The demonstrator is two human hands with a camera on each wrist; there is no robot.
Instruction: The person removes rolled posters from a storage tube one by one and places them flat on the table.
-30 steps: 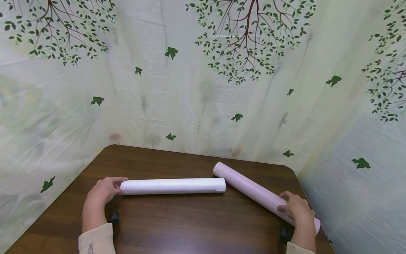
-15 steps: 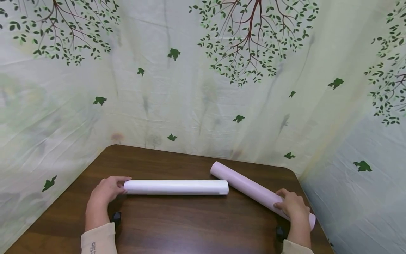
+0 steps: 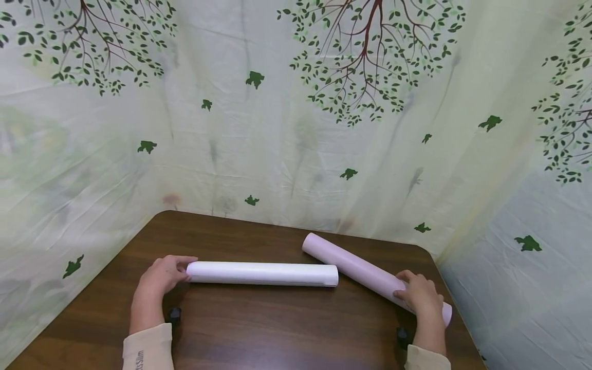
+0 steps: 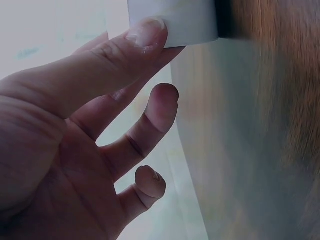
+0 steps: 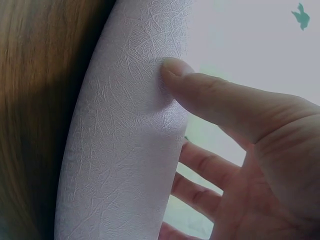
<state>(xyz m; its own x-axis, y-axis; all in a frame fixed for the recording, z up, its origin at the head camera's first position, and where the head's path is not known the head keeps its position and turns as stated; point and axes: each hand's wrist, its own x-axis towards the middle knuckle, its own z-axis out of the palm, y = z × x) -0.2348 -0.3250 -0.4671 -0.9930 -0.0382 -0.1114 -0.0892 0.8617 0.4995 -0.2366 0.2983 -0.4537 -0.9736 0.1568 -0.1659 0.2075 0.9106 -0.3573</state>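
A white roll of wallpaper-like sheet [image 3: 263, 274] lies crosswise on the brown table [image 3: 277, 329]. My left hand [image 3: 162, 275] pinches its left end between thumb and fingers; in the left wrist view the thumb [image 4: 147, 37] presses on the white roll's end [image 4: 187, 22], while the lower fingers stay off it. A pale pink roll [image 3: 356, 263] lies slanted at the right, its upper end just behind the white roll's right end. My right hand [image 3: 422, 293] grips the pink roll near its lower end. In the right wrist view, the pink roll [image 5: 120, 130] shows a creased, textured surface under the thumb.
Behind the table hangs a pale curtain [image 3: 296, 169] printed with trees and green leaves, close along the back and side edges. A small black object [image 3: 173, 315] shows beside the left wrist, another black object [image 3: 403, 336] beside the right one.
The pink roll has shifted left and slightly away in my right hand. The white roll and my left hand have moved a little right in the view, which has itself shifted slightly.
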